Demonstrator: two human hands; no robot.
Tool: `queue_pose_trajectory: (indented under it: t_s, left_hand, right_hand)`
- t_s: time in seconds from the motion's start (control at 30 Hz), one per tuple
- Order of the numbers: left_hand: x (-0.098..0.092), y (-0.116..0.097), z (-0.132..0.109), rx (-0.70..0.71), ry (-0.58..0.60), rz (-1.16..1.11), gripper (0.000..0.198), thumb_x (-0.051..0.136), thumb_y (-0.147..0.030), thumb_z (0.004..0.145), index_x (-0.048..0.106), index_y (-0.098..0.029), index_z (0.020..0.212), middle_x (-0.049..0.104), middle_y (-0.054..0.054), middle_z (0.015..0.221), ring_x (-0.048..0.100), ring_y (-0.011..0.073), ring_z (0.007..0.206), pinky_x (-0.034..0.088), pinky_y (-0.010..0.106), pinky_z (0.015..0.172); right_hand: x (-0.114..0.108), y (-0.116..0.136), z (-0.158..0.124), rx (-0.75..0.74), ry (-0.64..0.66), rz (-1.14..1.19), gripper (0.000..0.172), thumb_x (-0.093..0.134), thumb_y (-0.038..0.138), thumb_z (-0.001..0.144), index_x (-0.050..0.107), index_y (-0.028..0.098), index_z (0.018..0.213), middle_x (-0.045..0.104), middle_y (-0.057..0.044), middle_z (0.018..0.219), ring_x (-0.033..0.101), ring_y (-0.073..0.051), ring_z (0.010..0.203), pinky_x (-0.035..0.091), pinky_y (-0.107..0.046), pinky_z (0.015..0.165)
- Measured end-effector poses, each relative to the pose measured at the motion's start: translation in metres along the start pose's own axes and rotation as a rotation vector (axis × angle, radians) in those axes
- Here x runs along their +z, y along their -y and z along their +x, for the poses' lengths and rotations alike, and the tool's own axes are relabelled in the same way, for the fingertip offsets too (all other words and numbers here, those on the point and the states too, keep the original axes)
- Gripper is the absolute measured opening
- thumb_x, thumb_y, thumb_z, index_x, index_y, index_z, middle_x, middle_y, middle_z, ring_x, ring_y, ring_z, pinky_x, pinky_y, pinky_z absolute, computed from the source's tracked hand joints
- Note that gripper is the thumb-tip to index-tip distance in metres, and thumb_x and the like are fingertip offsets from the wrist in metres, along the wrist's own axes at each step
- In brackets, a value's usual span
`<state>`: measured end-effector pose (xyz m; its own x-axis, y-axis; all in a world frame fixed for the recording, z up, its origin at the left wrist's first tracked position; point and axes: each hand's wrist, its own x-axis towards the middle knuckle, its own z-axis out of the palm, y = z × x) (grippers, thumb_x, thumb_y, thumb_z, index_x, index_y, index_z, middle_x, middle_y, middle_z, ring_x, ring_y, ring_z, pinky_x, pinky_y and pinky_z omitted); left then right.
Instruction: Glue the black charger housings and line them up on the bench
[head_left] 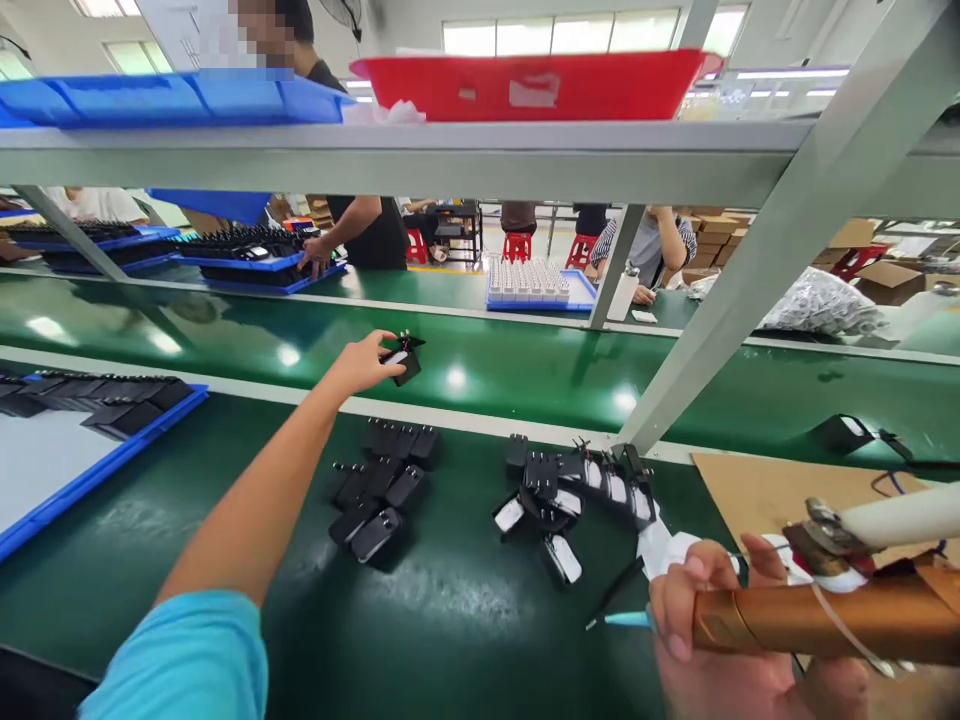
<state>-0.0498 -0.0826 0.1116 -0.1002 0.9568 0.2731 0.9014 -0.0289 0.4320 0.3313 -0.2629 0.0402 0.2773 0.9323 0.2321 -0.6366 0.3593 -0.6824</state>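
My left hand (364, 365) reaches out over the green belt, its thumb and fingers gripping a black power adapter (407, 369) with metal prongs and a white label. At lower right, my right hand (686, 610) is closed around a light blue pointed stick (628, 619), whose kind I cannot make out. A copper-coloured tube (795, 618) crosses in front of the right palm and hides part of it. Close to the stick's tip lies the bare end of a black cable (619, 590). Two groups of black adapters, a left one (382, 480) and a right one (551, 490), lie on the bench.
A blue tray (176, 405) of adapters stands at left. A slanted post (750, 230) and shelf beam (450, 170) cross the view. Another adapter (844, 433) sits on the belt at right. Co-workers are across the belt, one touching stacked trays (262, 265).
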Motion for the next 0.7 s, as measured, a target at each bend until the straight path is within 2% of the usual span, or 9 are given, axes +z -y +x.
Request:
queue_pose_trajectory:
  t_s: [0.07,0.1,0.17,0.23,0.27,0.33,0.47,0.6,0.7]
  left_hand:
    - [-0.014,-0.017,-0.045,0.022,0.096,-0.005,0.053,0.056,-0.039,0.084,0.05,-0.008,0.126,0.071,0.0,0.098,0.068,0.0181,0.084,0.047,0.029,0.077]
    - [-0.017,-0.026,-0.073,0.036,0.146,-0.019,0.058,0.063,-0.037,0.079,0.048,-0.012,0.128,0.072,-0.001,0.1,0.069,0.0177,0.08,0.048,0.027,0.074]
    - [-0.011,-0.046,-0.13,0.046,0.283,-0.121,0.067,0.072,-0.031,0.07,0.047,-0.02,0.13,0.073,0.0,0.104,0.071,0.0194,0.079,0.051,0.024,0.07]
    - [0.008,-0.062,-0.183,0.057,0.413,-0.214,0.057,0.065,-0.029,0.078,0.045,-0.026,0.131,0.072,0.001,0.107,0.069,0.0206,0.095,0.051,0.026,0.079]
    - [0.022,-0.068,-0.206,0.063,0.487,-0.244,0.056,0.065,-0.028,0.077,0.046,-0.027,0.13,0.072,0.001,0.108,0.068,0.0209,0.097,0.051,0.027,0.081]
    - [0.049,-0.074,-0.238,0.029,0.535,-0.272,0.054,0.063,-0.026,0.076,0.047,-0.028,0.127,0.071,0.002,0.11,0.068,0.0216,0.095,0.051,0.03,0.082]
    - [0.085,-0.076,-0.264,-0.037,0.496,-0.353,0.057,0.06,-0.024,0.078,0.042,-0.026,0.132,0.066,0.005,0.114,0.065,0.0204,0.093,0.05,0.033,0.083]
    - [0.095,-0.079,-0.268,0.033,0.504,-0.448,0.074,0.065,-0.026,0.076,0.032,-0.028,0.142,0.056,0.006,0.117,0.059,0.0209,0.101,0.049,0.033,0.088]
    - [0.099,-0.082,-0.269,0.055,0.497,-0.485,0.074,0.068,-0.028,0.076,0.033,-0.029,0.142,0.05,0.006,0.121,0.056,0.0215,0.107,0.047,0.034,0.092]
  right_hand:
    - [0.01,0.004,0.001,-0.041,0.007,-0.005,0.052,0.039,0.062,0.079,0.057,0.026,0.112,0.061,-0.003,0.08,0.047,-0.012,0.034,0.031,-0.027,0.036]
    - [0.013,0.004,0.001,-0.066,0.011,-0.009,0.052,0.039,0.061,0.079,0.057,0.025,0.111,0.061,-0.003,0.079,0.046,-0.011,0.033,0.031,-0.026,0.035]
    - [0.016,0.004,0.003,-0.095,0.04,-0.02,0.051,0.04,0.06,0.079,0.057,0.024,0.111,0.062,-0.002,0.079,0.046,-0.01,0.032,0.03,-0.025,0.034]
    - [0.016,0.002,0.003,-0.099,0.071,-0.025,0.049,0.043,0.059,0.079,0.057,0.025,0.112,0.063,-0.001,0.08,0.047,-0.01,0.032,0.03,-0.025,0.033]
    - [0.016,0.002,0.004,-0.099,0.078,-0.023,0.048,0.044,0.059,0.079,0.056,0.026,0.112,0.063,-0.001,0.081,0.047,-0.01,0.032,0.03,-0.025,0.032]
    - [0.017,0.001,0.004,-0.103,0.076,-0.02,0.047,0.044,0.059,0.079,0.056,0.027,0.112,0.064,-0.001,0.082,0.047,-0.009,0.032,0.031,-0.025,0.033]
    - [0.019,0.001,0.004,-0.119,0.078,-0.006,0.046,0.044,0.057,0.08,0.055,0.026,0.112,0.064,-0.001,0.081,0.047,-0.009,0.032,0.03,-0.024,0.032]
    - [0.021,0.001,0.004,-0.112,0.087,0.007,0.045,0.045,0.056,0.08,0.055,0.026,0.111,0.064,-0.001,0.08,0.047,-0.01,0.033,0.03,-0.024,0.032]
    - [0.02,0.001,0.004,-0.104,0.094,0.013,0.045,0.046,0.057,0.079,0.055,0.027,0.111,0.064,-0.001,0.081,0.048,-0.01,0.033,0.029,-0.024,0.032]
